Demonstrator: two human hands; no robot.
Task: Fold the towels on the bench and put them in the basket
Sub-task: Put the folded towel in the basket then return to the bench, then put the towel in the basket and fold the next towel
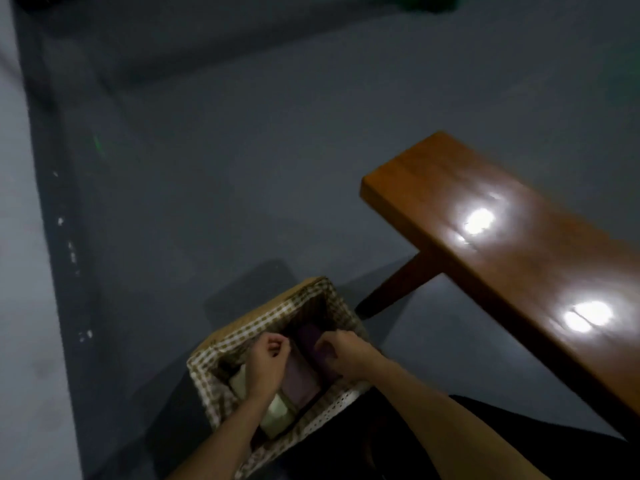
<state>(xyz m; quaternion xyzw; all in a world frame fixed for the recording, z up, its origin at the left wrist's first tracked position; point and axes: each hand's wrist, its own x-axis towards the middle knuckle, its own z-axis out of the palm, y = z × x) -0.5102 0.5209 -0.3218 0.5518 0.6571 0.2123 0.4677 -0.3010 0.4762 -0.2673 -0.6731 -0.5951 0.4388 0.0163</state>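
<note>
1. The basket stands on the grey floor, just left of the near end of the wooden desk; one slanted desk leg comes down close to the basket's far right corner.
2. Bare floor spreads wide beyond and to the left of the basket, out to a dark strip along the pale left edge of the view.
3. The desk top runs from upper left to lower right and shows two bright light reflections.
4. The basket has a checked cloth lining folded over its rim, with a white lace trim on the near side.
5. The left hand is inside the basket opening, fingers curled in; whether it pinches cloth cannot be told.
6. The right hand reaches in from the right, fingers bent down onto the dark purple towel, apparently gripping it.
7. That towel lies in the far part of the basket, its long axis running toward the far rim.
8. A lighter mauve towel lies folded between the two hands, long axis the same way.
9. A cream towel lies beside it at the near left, partly under the left wrist.
</note>
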